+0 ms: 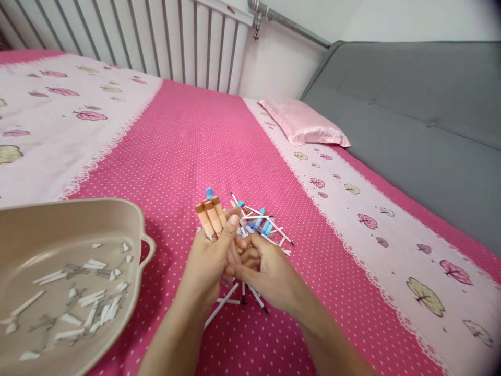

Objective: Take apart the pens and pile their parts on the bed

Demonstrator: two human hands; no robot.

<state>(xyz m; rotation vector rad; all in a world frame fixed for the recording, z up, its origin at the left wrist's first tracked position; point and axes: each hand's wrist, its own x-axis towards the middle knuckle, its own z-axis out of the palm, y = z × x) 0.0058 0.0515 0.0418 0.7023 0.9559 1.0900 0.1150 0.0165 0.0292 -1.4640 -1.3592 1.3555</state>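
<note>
My left hand (pixel 213 256) is closed around several small peach tubes with brown ends (pixel 210 216), held upright. A blue-ended piece (pixel 210 193) sticks up just behind them. My right hand (pixel 266 266) presses against the left one, its fingers curled together; what they hold, if anything, is hidden. Just beyond both hands lies a loose pile of thin white sticks with dark tips (pixel 279 231), mixed with blue tubes (pixel 259 222). More white sticks (pixel 222 304) lie on the bedspread below my wrists.
A beige plastic basin (pixel 143 224) with a side handle stands at the left, with small white and grey pieces scattered inside. The pink dotted bedspread (pixel 195 141) spreads all around. A pink pillow (pixel 303 122) lies by the grey headboard (pixel 410 104). A white radiator (pixel 168 42) lines the wall.
</note>
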